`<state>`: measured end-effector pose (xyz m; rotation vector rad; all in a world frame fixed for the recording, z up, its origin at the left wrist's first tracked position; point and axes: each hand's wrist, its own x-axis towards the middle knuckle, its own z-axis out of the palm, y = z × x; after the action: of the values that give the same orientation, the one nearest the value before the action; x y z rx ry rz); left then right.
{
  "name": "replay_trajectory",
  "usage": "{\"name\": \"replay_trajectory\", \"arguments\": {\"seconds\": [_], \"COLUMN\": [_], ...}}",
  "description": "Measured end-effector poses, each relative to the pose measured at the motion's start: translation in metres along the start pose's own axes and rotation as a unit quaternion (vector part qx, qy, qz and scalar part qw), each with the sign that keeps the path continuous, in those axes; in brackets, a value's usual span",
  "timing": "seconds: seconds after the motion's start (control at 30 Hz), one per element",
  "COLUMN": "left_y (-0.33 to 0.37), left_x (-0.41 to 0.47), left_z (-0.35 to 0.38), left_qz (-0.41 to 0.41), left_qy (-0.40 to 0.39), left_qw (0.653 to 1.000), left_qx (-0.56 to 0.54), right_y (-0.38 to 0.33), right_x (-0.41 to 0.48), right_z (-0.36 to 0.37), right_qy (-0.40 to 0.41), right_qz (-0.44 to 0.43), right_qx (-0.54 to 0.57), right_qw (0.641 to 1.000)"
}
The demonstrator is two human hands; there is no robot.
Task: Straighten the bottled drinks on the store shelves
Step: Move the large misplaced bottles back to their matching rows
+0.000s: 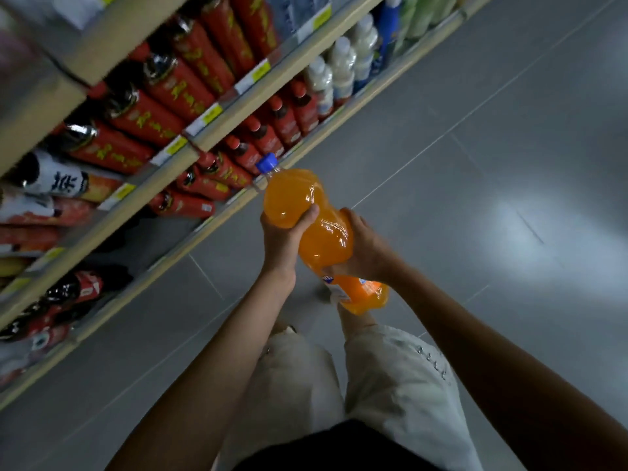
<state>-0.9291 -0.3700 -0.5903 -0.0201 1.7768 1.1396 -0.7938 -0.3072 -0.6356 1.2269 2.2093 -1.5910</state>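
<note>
Store aisle, grey floor (475, 164), drink shelves (217, 130) on the left.
One orange bottle (326, 239) off the shelf's front edge; left hand (282, 243) and right hand (368, 249) both wrapped round it.

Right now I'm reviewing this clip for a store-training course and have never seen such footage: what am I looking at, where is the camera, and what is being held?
There is no machine here: the grip is just a person's two bare hands. The single picture comes from a camera worn on the person's head, looking forward and down, so the arms reach in from the bottom. The left hand wraps the upper bulge of a large orange drink bottle with a blue cap. The right hand holds it lower down, just above the label. The bottle is in the air over the grey tiled floor, not on a shelf. On the left, shelves carry red-labelled bottles and, farther along, white bottles.
</note>
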Motion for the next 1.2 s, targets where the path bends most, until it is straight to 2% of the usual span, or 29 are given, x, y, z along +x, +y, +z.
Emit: {"name": "replay_trajectory", "arguments": {"seconds": [0.13, 0.33, 0.53, 0.9, 1.2], "left_y": [0.032, 0.085, 0.143, 0.26, 0.322], "left_x": [-0.007, 0.001, 0.027, 0.058, 0.066], "left_z": [0.074, 0.191, 0.324, 0.575, 0.795], "left_qz": [0.01, 0.063, 0.084, 0.115, 0.137], "left_qy": [-0.065, -0.113, -0.122, -0.176, -0.21], "left_qw": [0.998, 0.991, 0.988, 0.975, 0.963], "left_qx": [0.017, 0.025, 0.035, 0.067, 0.096], "right_y": [0.025, 0.056, 0.092, 0.163, 0.26], "right_x": [-0.016, -0.02, -0.004, 0.028, 0.038], "right_z": [-0.079, -0.195, -0.322, -0.574, -0.773], "right_qy": [0.032, 0.096, 0.134, 0.193, 0.222], "right_qz": [0.018, 0.034, 0.036, 0.041, 0.036], "right_qx": [0.028, 0.069, 0.121, 0.14, 0.154], "right_qw": [0.999, 0.992, 0.983, 0.97, 0.962]}}
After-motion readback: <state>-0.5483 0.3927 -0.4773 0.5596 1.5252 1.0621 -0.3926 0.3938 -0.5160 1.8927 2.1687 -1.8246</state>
